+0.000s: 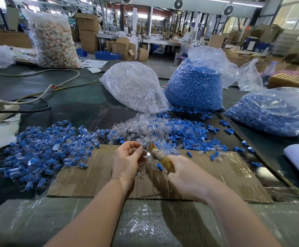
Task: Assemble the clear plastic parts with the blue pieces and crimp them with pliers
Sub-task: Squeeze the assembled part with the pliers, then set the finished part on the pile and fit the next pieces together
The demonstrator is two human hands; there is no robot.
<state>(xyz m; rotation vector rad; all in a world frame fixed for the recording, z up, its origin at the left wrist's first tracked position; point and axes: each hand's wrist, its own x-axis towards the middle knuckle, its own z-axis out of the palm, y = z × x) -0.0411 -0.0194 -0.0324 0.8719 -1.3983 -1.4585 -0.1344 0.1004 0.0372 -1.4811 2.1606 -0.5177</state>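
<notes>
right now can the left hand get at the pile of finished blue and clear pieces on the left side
Probably yes, once freed. The left hand pinches a small clear part at the pliers, but nothing stands between it and the pile of finished blue and clear pieces, only bare cardboard sheet.

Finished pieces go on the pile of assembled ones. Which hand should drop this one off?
Left, probably. The left hand pinches the part and is nearer the assembled pile; the right hand grips the pliers.
</notes>
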